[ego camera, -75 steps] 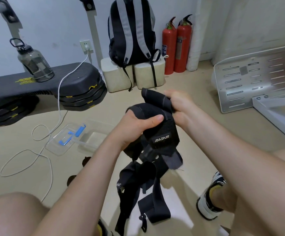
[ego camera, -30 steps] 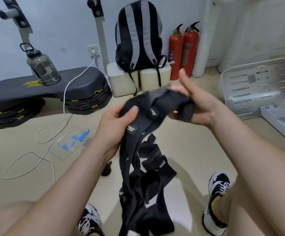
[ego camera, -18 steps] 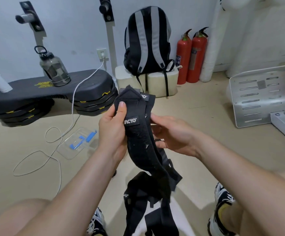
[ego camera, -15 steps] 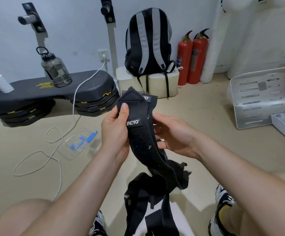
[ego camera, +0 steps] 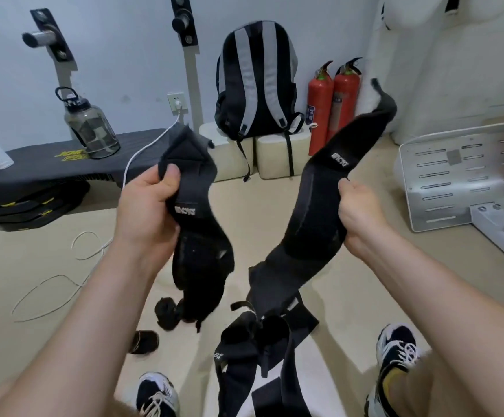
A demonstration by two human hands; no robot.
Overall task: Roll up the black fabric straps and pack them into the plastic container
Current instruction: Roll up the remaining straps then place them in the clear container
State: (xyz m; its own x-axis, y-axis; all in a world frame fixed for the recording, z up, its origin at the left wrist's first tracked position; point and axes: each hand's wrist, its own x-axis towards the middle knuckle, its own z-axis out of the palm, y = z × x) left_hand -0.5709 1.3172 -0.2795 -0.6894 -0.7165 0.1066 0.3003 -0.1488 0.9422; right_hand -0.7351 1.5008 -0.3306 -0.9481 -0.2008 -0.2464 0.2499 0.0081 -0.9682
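Note:
I hold two black fabric straps apart in the air. My left hand [ego camera: 147,210] grips one padded strap [ego camera: 198,236] near its top, thumb on its edge, and its lower end hangs down. My right hand [ego camera: 357,218] grips the other strap [ego camera: 320,212], whose upper end points up toward the fire extinguishers. More black straps [ego camera: 253,350] dangle in a tangle below between my knees. The plastic container is hidden behind my left arm.
A black stepper bench [ego camera: 49,173] with a water bottle [ego camera: 90,124] stands at the left. A white cable [ego camera: 64,278] loops over the floor. A backpack [ego camera: 255,82], two red fire extinguishers [ego camera: 333,106] and a metal plate [ego camera: 455,173] stand behind. Small black items [ego camera: 144,341] lie near my shoes.
The two straps were together in front of me; my hands have pulled them apart, the right hand swinging its strap out to the right and up.

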